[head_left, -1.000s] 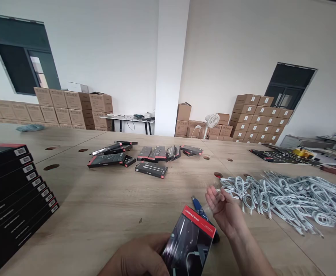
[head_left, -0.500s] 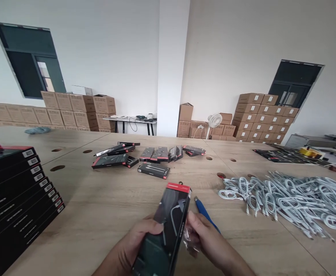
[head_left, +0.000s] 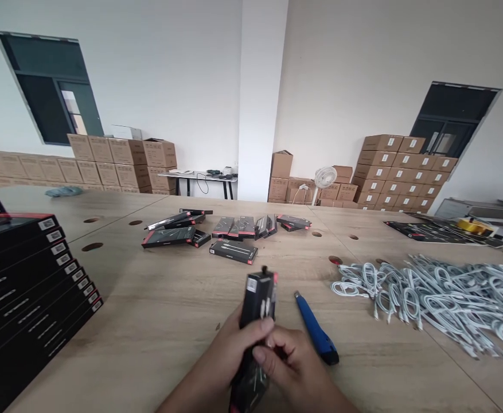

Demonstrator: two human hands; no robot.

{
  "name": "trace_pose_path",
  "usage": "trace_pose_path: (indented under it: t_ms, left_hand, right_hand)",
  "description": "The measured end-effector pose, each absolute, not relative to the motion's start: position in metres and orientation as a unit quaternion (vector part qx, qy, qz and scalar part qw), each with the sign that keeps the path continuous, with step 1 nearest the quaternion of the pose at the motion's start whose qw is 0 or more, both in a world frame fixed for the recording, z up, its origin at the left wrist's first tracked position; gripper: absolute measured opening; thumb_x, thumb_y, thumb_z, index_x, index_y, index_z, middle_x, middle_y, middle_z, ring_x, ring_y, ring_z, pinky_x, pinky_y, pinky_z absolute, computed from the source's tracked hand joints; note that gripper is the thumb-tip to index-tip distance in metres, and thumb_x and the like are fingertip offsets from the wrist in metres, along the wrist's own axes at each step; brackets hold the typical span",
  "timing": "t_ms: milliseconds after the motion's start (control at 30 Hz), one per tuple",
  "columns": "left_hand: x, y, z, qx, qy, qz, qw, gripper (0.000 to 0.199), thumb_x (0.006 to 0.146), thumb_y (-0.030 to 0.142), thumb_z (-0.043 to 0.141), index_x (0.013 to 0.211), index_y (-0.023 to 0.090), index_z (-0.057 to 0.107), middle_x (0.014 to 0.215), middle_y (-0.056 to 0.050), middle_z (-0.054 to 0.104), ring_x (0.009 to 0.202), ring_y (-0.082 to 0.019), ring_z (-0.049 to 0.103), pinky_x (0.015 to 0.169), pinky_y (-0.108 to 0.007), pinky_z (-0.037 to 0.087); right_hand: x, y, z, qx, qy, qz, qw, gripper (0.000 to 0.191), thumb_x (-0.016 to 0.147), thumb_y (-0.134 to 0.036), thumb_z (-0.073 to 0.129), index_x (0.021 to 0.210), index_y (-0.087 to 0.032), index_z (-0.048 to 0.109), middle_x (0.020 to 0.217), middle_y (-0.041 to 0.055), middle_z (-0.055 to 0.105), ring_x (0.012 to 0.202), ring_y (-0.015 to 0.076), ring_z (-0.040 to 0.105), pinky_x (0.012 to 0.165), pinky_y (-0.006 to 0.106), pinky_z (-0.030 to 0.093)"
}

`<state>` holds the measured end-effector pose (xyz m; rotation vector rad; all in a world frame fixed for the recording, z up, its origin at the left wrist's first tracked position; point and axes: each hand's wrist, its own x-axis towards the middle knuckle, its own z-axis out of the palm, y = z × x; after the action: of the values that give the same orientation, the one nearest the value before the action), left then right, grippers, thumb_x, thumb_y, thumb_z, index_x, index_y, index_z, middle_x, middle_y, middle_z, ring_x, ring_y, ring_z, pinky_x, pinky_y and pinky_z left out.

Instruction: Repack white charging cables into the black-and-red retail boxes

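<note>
Black-and-red box (head_left: 253,321), tilted upright above the table (head_left: 156,321).

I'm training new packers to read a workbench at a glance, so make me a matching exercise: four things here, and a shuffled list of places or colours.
1. Narrow box
2. Cutter
3. Cables
4. Fan

A. White, beyond the far edge of the table
B. Black, held in the left hand and right hand
C. Pale, looped in a heap at the right
D. Blue, lying just right of the hands

Right pairs: 1-B, 2-D, 3-C, 4-A
</note>
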<state>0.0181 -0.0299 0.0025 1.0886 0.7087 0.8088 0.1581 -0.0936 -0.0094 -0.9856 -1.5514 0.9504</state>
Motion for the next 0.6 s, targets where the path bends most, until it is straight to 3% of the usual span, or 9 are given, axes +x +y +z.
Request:
trace_pose_path:
  t_ms: [167,300,400,467,533,600]
  left_hand:
    - [-0.011,0.004,0.017,0.230,0.338,0.478,0.778,0.037,0.082,0.035,0.053,0.102,0.008,0.068,0.091,-0.017,0.075,0.077,-0.029,0.072,0.074,-0.044,0.059]
    - [-0.041,0.026,0.025,0.152,0.284,0.564,0.760,0.045,0.080,0.026,0.053,0.122,0.012,0.063,0.099,-0.014,0.076,0.085,-0.029,0.075,0.078,-0.046,0.061]
    - [-0.046,0.028,0.021,0.177,0.244,0.501,0.811,0.053,0.082,0.026,0.054,0.133,0.010,0.058,0.107,-0.017,0.076,0.094,-0.030,0.075,0.085,-0.048,0.060]
    - [-0.045,0.025,0.013,0.214,0.203,0.429,0.854,0.059,0.083,0.029,0.054,0.136,0.006,0.056,0.117,-0.023,0.073,0.106,-0.034,0.072,0.094,-0.053,0.056]
    - [-0.042,0.021,0.005,0.243,0.154,0.363,0.887,0.063,0.082,0.032,0.054,0.139,0.005,0.054,0.128,-0.024,0.068,0.118,-0.037,0.067,0.099,-0.058,0.052]
    - [-0.039,0.017,-0.001,0.264,0.122,0.305,0.907,0.065,0.081,0.034,0.055,0.139,0.007,0.055,0.138,-0.023,0.063,0.127,-0.038,0.061,0.099,-0.059,0.051]
  right_hand:
    - [0.166,-0.103,-0.004,-0.453,-0.662,0.375,0.464,0.040,0.091,-0.038,0.060,0.060,-0.020,0.042,0.060,-0.0054,0.038,0.060,0.0109,0.038,0.058,0.024,0.030]
    - [0.177,-0.095,-0.007,-0.453,-0.569,0.443,0.524,0.040,0.083,-0.042,0.071,0.055,-0.020,0.052,0.054,-0.0046,0.047,0.054,0.0103,0.042,0.053,0.023,0.034]
    - [0.199,-0.081,-0.007,-0.403,-0.370,0.494,0.675,0.029,0.072,-0.045,0.082,0.070,-0.020,0.069,0.079,0.0022,0.070,0.074,0.0160,0.063,0.068,0.027,0.052]
    - [0.220,-0.074,-0.005,-0.348,-0.238,0.505,0.753,0.029,0.064,-0.041,0.087,0.073,-0.021,0.068,0.088,0.0023,0.073,0.085,0.0186,0.068,0.080,0.033,0.058]
    - [0.238,-0.070,-0.003,-0.310,-0.182,0.508,0.783,0.032,0.062,-0.036,0.088,0.062,-0.022,0.058,0.069,-0.0032,0.066,0.070,0.0148,0.065,0.076,0.031,0.060]
    - [0.246,-0.069,-0.004,-0.311,-0.202,0.501,0.782,0.043,0.067,-0.036,0.085,0.056,-0.023,0.046,0.053,-0.0090,0.048,0.049,0.0092,0.051,0.059,0.026,0.057]
